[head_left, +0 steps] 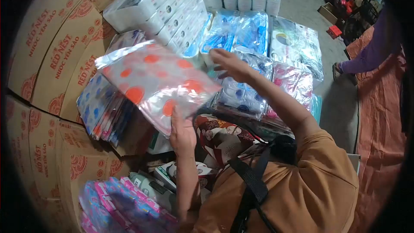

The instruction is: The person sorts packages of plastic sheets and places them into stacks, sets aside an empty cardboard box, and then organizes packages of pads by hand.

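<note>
My left hand (183, 134) grips the lower edge of a clear plastic packet (157, 77) with orange-red dots, thumb on top and the other fingers hidden beneath. The packet is tilted and slightly blurred. To its right, my right hand (230, 64) hangs in the air with its fingers stretched out and nothing in them. Below that hand lies a pile of packets with dark blue dots (243, 88). Beside it is a pile with pink dots (289, 88). Under the held packet, at the left, sits a stack of dotted packets (97, 108), blue on top.
Printed cardboard boxes (64, 56) form a wall on the left. Wrapped white packs (172, 13) and blue packs (237, 30) stand at the back. Pink and blue packages (120, 207) lie at lower left. A person's purple-clad leg (371, 51) is on the right by an orange tarp (381, 116).
</note>
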